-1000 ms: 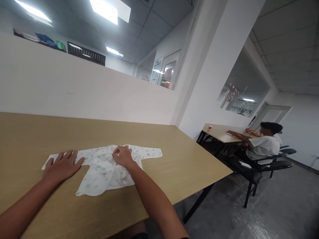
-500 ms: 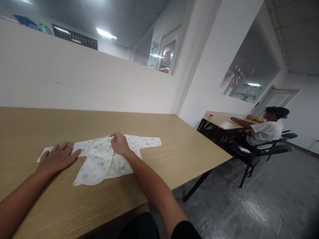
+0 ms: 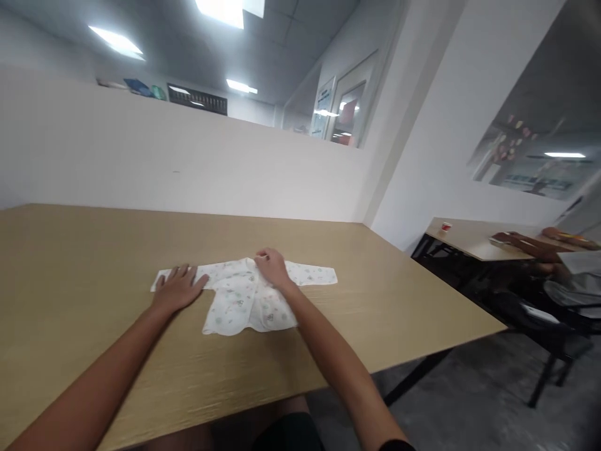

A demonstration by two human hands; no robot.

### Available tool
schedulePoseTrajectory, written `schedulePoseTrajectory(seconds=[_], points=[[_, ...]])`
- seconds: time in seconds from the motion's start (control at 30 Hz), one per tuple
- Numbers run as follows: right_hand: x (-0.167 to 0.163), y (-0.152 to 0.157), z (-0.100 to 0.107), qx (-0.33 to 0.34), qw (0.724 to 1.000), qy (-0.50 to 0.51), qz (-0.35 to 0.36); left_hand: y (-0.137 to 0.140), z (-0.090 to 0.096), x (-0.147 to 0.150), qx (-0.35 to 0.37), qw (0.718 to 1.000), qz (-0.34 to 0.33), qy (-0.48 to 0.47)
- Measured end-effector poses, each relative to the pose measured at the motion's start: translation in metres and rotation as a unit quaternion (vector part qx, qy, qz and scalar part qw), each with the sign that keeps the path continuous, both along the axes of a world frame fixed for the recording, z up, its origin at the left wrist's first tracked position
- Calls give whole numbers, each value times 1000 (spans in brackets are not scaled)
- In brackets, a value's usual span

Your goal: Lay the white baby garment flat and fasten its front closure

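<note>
Left hand (image 3: 177, 289): flat, fingers spread, on left sleeve (image 3: 215, 275) of shirt (image 3: 235, 307) | right hand (image 3: 263, 255): fingers curled at collar (image 3: 249, 264), pinching or not I cannot tell | shirt: spread on table (image 3: 399, 300), toward near edge | advice: press sleeve lightly, so collar pull should not wrinkle it

I can't read any txt from here — the poster (image 3: 322, 109) by the door (image 3: 348, 114) is too blurry to make out. Red mark on the cup (image 3: 446, 227), other table (image 3: 474, 243) — too sm. to ID. Prints on the white top (image 3: 232, 304): ditto.
</note>
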State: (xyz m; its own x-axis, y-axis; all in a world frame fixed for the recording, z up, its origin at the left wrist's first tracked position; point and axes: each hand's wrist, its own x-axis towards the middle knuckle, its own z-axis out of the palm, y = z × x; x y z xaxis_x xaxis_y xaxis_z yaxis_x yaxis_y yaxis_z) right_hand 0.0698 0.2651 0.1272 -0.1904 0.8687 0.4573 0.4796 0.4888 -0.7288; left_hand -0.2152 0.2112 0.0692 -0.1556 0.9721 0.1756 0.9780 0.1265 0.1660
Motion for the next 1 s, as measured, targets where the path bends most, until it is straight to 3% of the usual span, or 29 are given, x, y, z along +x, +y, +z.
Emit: schedulePoseTrajectory(seconds=[0.13, 0.33, 0.6, 0.77, 1.0], points=[[17, -31, 17, 64, 986, -66, 138, 0, -1, 3, 10, 1000, -6, 3], [28, -72, 8, 18, 938, -173, 301, 0, -2, 3, 14, 1000, -11, -2], [35, -68, 4, -17, 902, -218, 371, -1, 1, 3, 5, 1000, -5, -9], [31, -67, -2, -31, 901, -222, 371, -1, 2, 2, -6, 1000, -6, -6], [49, -65, 24, -1, 914, -209, 348, -1, 4, 3, -10, 1000, -3, -3]])
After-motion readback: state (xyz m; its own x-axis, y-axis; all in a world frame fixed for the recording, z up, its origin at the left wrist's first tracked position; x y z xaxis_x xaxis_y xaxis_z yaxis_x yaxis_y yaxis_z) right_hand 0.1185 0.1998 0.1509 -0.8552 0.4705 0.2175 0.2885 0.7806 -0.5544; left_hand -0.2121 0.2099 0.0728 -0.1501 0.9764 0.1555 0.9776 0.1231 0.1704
